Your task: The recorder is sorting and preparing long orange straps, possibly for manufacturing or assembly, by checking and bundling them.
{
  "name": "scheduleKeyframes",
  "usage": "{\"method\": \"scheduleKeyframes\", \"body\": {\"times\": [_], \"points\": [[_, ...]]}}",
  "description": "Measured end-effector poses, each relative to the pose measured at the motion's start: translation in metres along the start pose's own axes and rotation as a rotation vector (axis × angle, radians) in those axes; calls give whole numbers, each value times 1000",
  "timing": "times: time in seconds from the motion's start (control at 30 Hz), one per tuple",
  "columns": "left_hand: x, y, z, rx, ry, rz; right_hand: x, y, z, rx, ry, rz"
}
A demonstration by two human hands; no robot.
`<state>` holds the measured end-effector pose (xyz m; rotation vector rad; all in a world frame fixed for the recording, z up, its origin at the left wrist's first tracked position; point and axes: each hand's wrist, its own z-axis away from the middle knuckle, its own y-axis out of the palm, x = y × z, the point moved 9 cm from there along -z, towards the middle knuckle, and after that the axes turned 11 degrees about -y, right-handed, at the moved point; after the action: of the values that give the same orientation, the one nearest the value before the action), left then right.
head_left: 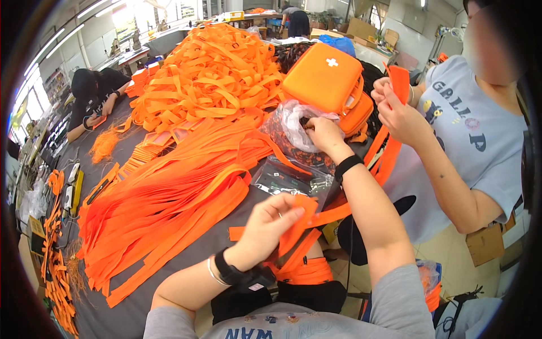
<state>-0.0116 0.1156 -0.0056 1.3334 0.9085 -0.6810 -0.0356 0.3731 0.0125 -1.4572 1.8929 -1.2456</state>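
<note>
Between thumb and fingers, my left hand (270,223) grips an orange fabric strip (298,225), folded over near its end. More of that orange strip trails to the right and down over my lap. My right hand (327,135) reaches into the mouth of a clear plastic bag (294,127), its fingers curled at the opening. Small dark pieces show in there, but the fingertips are partly hidden. Beneath lies a flat clear bag (291,179) with a few small dark things in it. Left of my hands spreads a thick bundle of long orange strips (175,209).
A tangled heap of orange webbing (209,79) rises at the back. Beside it stands an orange zip case (324,76) with a white cross. At right, a co-worker's hands (398,110) hold an orange strip. Another person (96,93) works at far left, near orange threads (104,144).
</note>
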Motion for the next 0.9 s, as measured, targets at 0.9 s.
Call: {"method": "scheduleKeyframes", "body": {"times": [0.9], "points": [[25, -29, -18, -108, -35, 47, 76, -33, 127, -243, 357, -1843]]}}
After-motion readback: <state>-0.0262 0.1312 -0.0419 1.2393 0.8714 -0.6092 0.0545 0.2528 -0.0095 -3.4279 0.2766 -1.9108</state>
